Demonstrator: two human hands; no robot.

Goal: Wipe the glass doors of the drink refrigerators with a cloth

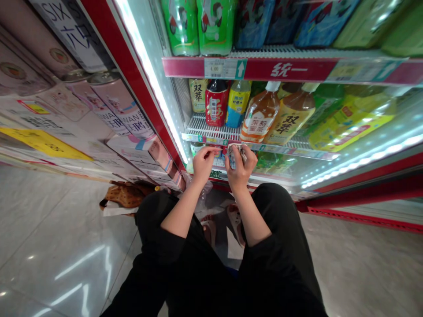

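Observation:
My left hand (204, 165) is in front of the cooler's lower shelf strip (211, 140), its thumb and forefinger pinched together. Whether anything small is between those fingertips is too small to tell. Just right of it, my right hand (242, 166) is closed around a crumpled greyish-white cloth (243, 154), close against the same strip. Above the hands, on that shelf, stand a red-labelled dark bottle (216, 103), a yellow-and-blue bottle (237, 105) and a large orange-brown tea bottle (260, 114). Bottles on the bottom level are partly hidden behind my hands.
A higher shelf with a red price strip (297, 69) holds green and blue bottles. Pink can boxes (139, 152) are stacked to the left. A brown bag (125, 196) and a clear plastic bag (204, 196) lie on the floor. The red-framed cooler door (363, 193) is at right.

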